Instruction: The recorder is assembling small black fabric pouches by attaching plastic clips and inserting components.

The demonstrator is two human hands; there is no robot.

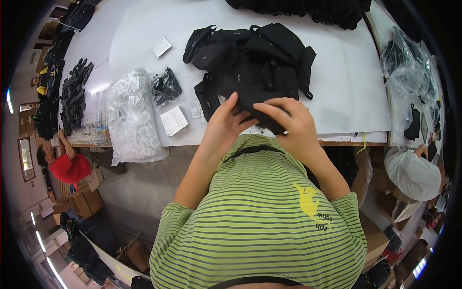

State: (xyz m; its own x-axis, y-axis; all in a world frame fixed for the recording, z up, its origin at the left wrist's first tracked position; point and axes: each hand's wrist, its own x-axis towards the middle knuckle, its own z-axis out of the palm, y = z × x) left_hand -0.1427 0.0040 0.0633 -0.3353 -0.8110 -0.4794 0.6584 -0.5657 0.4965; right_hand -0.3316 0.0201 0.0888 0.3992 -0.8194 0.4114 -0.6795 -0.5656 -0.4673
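Observation:
A black fabric pouch (248, 100) lies tilted at the table's near edge, in front of my body. My right hand (296, 123) grips it from the right, fingers bent over its upper face and thumb at its lower edge. My left hand (224, 120) is at the pouch's left side with thumb and fingers apart; whether its fingertips touch the cloth I cannot tell. Just beyond lies a heap of similar black pouches (281, 74), some with small loops at their ends.
Left of the heap are a clear bag of small white pieces (132, 113), a small bag of black pieces (166, 85) and printed white cards (174, 120). Black goods (303, 10) lie at the far edge. Co-workers in red (72, 168) and pale grey (414, 171) are at either side.

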